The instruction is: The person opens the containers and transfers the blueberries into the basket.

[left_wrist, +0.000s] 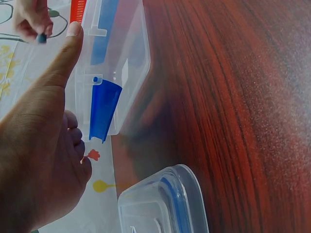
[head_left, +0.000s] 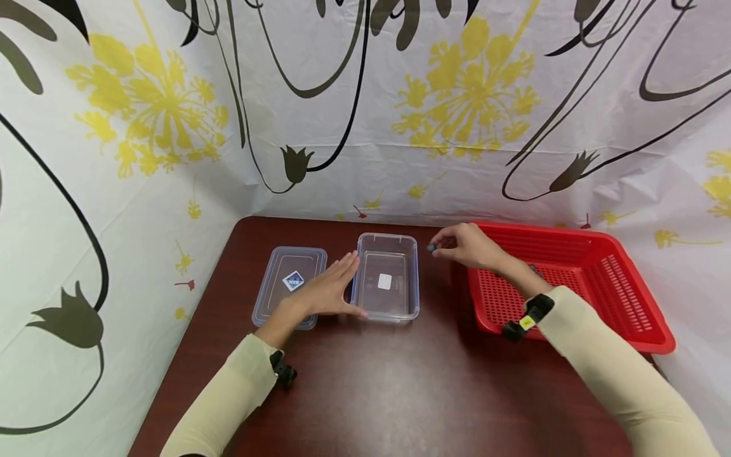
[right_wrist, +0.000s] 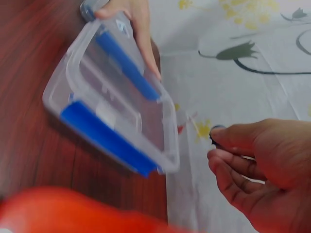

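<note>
A clear plastic container (head_left: 393,303) stands without its lid on the table, blue clips (left_wrist: 103,109) hanging along its sides. My left hand (head_left: 327,292) rests against its left side, fingers straight and thumb spread near the front corner. Just beyond the right side of the container, my right hand (head_left: 471,246) pinches a small dark bluish piece (head_left: 431,247) between thumb and fingertips. The right wrist view shows this piece (right_wrist: 215,133) too, mostly covered by the fingers, so its kind is unclear. Left of the container lies the clear lid (head_left: 276,301) with a blue-and-white label, partly behind my left hand.
A red plastic basket (head_left: 577,233) stands at the right, beneath my right forearm. A small dark item (head_left: 533,269) shows inside it, partly hidden by the arm. The brown table (head_left: 365,393) meets a patterned white sheet (head_left: 342,127) at the back and sides.
</note>
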